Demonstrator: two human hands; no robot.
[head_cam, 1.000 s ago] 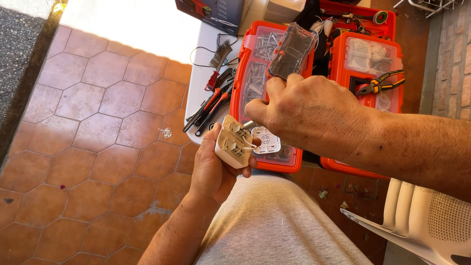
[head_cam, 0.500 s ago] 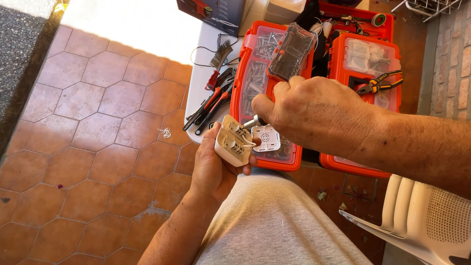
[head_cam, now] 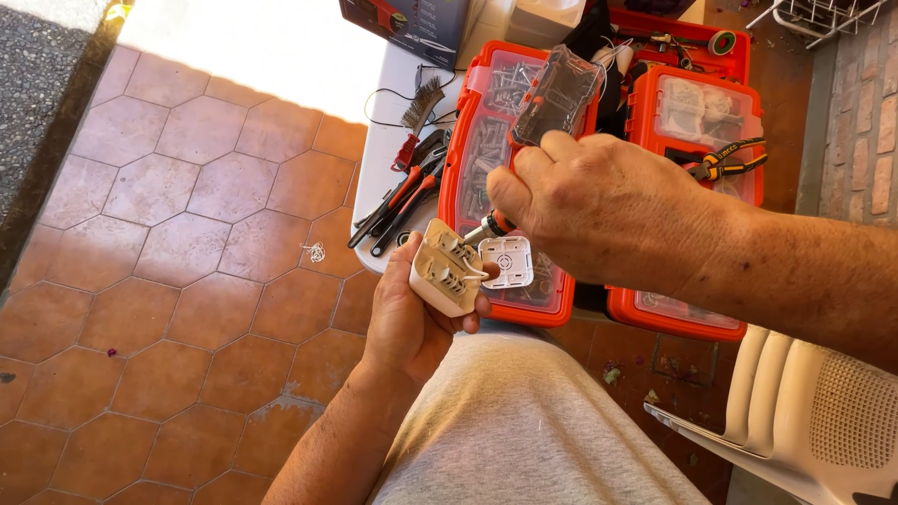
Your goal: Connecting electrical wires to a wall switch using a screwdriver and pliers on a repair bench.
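Note:
My left hand [head_cam: 412,323] holds a cream-coloured electrical socket block [head_cam: 442,267] above my lap, its open back with metal terminals turned up. My right hand [head_cam: 599,201] is closed around a screwdriver [head_cam: 486,228] with an orange and black handle; its tip points down into the block's terminals. A white square cover piece [head_cam: 506,261] lies just right of the block, on the lid of the left orange case.
Two orange organiser cases [head_cam: 697,309] with clear lids hold screws and bits on a white table [head_cam: 388,159]. Pliers and a wire brush [head_cam: 412,178] lie at the table's left edge. A white plastic chair [head_cam: 804,421] stands at right. Terracotta tiles cover the floor.
My right hand has shifted slightly up and right with the screwdriver, still at the block. My left hand keeps the block in the same place.

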